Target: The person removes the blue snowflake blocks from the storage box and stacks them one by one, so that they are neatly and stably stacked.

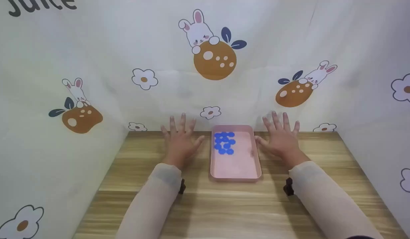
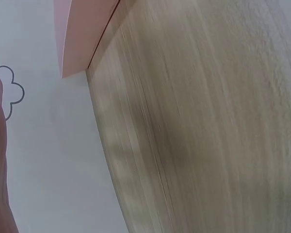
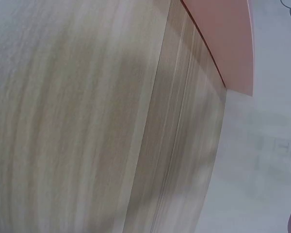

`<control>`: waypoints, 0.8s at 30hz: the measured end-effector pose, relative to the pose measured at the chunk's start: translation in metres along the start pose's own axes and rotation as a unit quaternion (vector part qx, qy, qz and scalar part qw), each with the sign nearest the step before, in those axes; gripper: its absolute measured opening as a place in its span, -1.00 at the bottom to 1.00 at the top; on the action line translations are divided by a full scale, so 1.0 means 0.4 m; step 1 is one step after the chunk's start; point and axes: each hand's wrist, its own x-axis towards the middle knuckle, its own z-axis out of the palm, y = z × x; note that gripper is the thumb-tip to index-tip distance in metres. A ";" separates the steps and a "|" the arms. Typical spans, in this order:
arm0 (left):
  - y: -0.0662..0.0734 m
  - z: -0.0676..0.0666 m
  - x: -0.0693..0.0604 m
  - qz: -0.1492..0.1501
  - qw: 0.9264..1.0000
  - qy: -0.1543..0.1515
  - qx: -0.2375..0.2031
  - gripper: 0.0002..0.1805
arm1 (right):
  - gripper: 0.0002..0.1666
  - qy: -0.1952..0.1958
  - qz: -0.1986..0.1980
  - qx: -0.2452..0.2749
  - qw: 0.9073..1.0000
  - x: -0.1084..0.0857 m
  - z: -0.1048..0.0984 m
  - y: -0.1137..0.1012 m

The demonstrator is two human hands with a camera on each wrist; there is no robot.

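A pink rectangular tray (image 1: 236,169) stands at the far middle of the wooden table, with several small blue pieces (image 1: 227,146) grouped in its far left part. To the left of the tray, my left hand (image 1: 181,142) has its fingers spread and holds nothing. My right hand (image 1: 283,142) is spread the same way on the tray's right side, its thumb close to the tray's rim; whether they touch I cannot tell. Both wrist views show the outside of the tray wall (image 2: 85,36) (image 3: 228,43) and only a strip of each hand at the edge.
Behind the tray and on both sides hangs pale cloth (image 1: 178,96) printed with rabbits, oranges and flowers. It meets the far edge of the wooden table (image 1: 231,209). A small dark object sits at each wrist.
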 end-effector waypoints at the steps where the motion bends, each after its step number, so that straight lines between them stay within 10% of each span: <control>1: 0.000 0.001 -0.001 0.000 1.000 0.001 0.000 -0.03 | 0.27 -0.001 0.001 0.000 1.000 0.000 0.002 0.001; 16: 0.008 0.028 -0.034 -0.011 0.998 0.010 -0.057 -0.08 | 0.11 0.003 -0.002 0.041 0.999 -0.011 0.021 -0.006; 24: 0.037 0.046 -0.050 -0.021 0.994 -0.035 -0.104 -0.04 | 0.10 0.000 0.007 0.140 0.990 -0.020 0.007 -0.027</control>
